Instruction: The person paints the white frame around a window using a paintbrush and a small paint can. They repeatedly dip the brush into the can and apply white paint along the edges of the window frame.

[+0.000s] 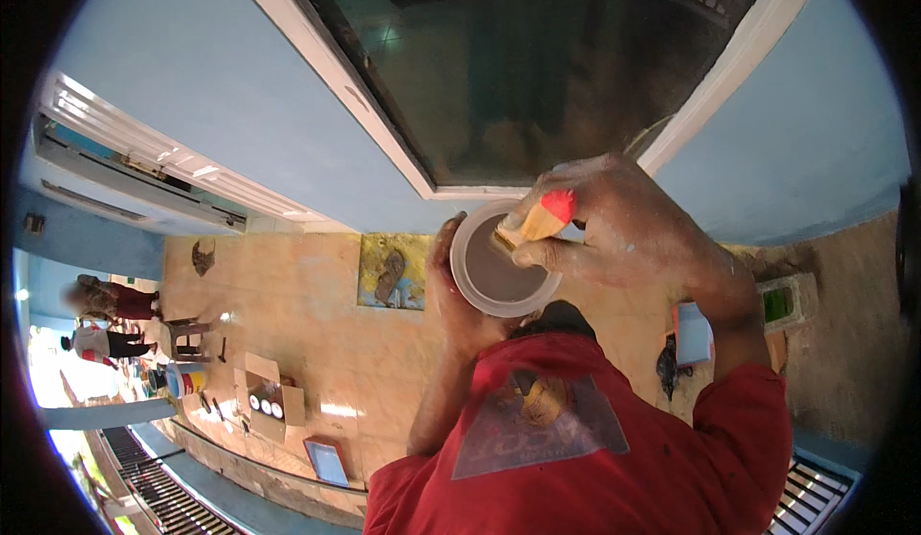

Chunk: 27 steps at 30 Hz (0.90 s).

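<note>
A round translucent plastic tub [504, 276] of greyish liquid sits in my left hand [460, 297], whose fingers wrap its left side and underside. My right hand [611, 225] grips a paintbrush [545, 220] by its wooden handle, which has a red end. The brush head points down into the tub, and its bristles are partly hidden by the rim and my fingers. Just beyond both hands is a glass pane [518, 89] in a white frame [388, 117], set in a light blue wall [280, 103].
On the tiled floor at left lie an open cardboard box [291, 405] with cans, a paint tray [327, 461], a bucket [185, 380] and a stool [185, 337]. Two people [126, 297] stand beyond. A concrete block [799, 301] and a blue tray [693, 333] are at right.
</note>
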{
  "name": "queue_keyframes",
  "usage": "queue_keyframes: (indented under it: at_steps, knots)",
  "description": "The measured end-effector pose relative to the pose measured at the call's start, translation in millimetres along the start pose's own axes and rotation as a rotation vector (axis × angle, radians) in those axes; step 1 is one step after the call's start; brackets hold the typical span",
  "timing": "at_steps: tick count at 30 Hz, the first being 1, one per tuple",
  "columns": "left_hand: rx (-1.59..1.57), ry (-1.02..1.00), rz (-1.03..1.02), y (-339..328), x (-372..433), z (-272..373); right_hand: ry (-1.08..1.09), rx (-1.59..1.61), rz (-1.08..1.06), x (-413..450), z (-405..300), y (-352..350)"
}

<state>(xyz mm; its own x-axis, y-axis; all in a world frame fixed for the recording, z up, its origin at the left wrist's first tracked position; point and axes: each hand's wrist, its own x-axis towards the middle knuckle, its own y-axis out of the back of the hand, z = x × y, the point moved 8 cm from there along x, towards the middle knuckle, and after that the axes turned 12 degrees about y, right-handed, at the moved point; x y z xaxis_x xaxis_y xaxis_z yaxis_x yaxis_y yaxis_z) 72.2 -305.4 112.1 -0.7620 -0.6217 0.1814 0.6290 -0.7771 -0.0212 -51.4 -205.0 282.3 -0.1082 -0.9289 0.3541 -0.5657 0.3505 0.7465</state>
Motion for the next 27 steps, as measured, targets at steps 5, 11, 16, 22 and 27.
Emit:
queue_keyframes:
  at_steps: [5, 11, 16, 22, 27]
  knots:
    - [-0.146, 0.004, -0.087, -9, 6, -4, -0.05, -0.122, -0.161, 4, 13, -22]
    - [0.1, -0.036, -0.124, -5, 23, -3, -0.064, 0.168, -0.017, 12, 14, -4]
    - [0.223, 0.003, -0.068, 5, 34, -7, -0.209, 0.479, 0.233, -2, 43, 4]
    - [0.179, 0.032, -0.023, 14, 46, -19, -0.277, 0.653, 0.474, -31, 88, -5]
    - [0.21, 0.046, -0.021, 22, 53, -31, -0.478, 0.709, 0.667, -50, 110, -6]
